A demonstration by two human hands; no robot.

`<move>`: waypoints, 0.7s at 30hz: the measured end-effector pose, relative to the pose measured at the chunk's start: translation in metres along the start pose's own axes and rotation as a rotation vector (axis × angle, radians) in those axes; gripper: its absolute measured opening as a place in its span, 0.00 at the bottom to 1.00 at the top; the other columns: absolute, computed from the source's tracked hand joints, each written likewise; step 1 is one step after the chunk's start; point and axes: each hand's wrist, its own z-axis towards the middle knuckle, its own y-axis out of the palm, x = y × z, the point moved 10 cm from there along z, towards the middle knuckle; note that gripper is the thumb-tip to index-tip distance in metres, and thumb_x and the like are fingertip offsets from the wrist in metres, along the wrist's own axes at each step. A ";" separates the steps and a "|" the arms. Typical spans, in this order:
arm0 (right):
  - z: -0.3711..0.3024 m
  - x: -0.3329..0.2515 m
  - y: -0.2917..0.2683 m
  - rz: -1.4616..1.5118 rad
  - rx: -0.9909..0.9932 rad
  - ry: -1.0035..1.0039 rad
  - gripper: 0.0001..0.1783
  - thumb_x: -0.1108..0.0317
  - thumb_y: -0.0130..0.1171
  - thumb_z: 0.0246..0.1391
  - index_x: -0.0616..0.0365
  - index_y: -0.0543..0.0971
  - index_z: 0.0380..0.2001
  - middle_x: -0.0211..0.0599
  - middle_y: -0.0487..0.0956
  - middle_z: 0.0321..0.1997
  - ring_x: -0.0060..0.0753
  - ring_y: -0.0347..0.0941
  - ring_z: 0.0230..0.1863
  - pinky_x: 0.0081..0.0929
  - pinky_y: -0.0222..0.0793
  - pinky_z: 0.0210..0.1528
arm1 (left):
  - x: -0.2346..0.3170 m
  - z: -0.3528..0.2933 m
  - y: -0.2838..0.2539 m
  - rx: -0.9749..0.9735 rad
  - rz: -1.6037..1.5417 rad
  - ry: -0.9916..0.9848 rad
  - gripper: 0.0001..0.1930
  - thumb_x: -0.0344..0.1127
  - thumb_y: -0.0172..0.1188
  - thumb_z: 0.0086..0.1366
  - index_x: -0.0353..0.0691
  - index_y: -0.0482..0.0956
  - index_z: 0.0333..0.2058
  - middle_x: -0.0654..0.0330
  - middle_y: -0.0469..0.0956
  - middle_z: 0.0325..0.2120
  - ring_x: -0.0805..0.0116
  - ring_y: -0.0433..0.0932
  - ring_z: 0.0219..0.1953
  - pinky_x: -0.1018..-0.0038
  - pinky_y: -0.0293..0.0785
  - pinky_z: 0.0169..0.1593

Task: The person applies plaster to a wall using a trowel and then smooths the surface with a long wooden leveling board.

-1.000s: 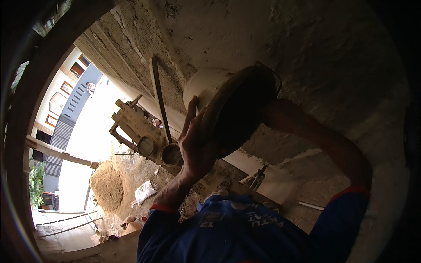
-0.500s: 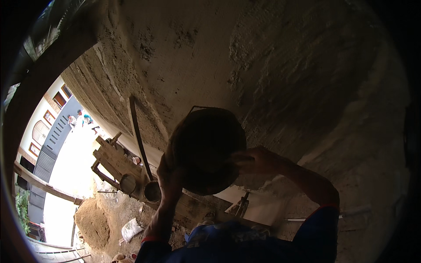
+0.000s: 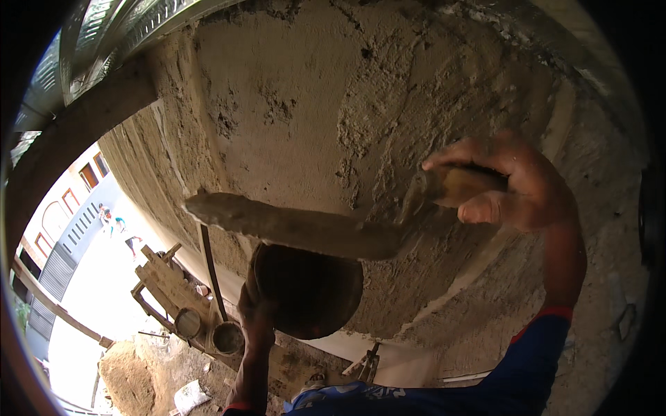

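A trowel with a long flat blade and a thick handle is gripped by my right hand, its fingers wrapped round the handle. The blade is coated grey-brown and points left, in front of the wall and just above the bucket's rim. My left hand, partly in shadow, holds the dark bucket by its left side. The bucket's mouth faces me, but its inside is too dark to read. Ahead stands a plastered wall, smoother at left and rough with fresh mortar toward the middle and right.
A wooden plank scaffold at lower left carries two round buckets. A long wooden batten leans there. Below lie a sand heap and a white sack. Another person is far off in the bright yard.
My right hand has moved from the bucket's right side up and right, bringing the trowel into view. The bucket, in my left hand, sits slightly lower and further left. The view has brightened.
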 end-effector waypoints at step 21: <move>-0.115 0.163 0.194 0.080 -0.266 0.678 0.25 0.69 0.57 0.49 0.59 0.71 0.52 0.45 0.79 0.42 0.36 0.76 0.43 0.32 0.72 0.45 | -0.181 -0.078 -0.060 0.307 -0.214 -0.337 0.25 0.21 0.51 0.52 0.34 0.67 0.52 0.55 0.72 0.45 0.66 0.73 0.45 0.74 0.73 0.48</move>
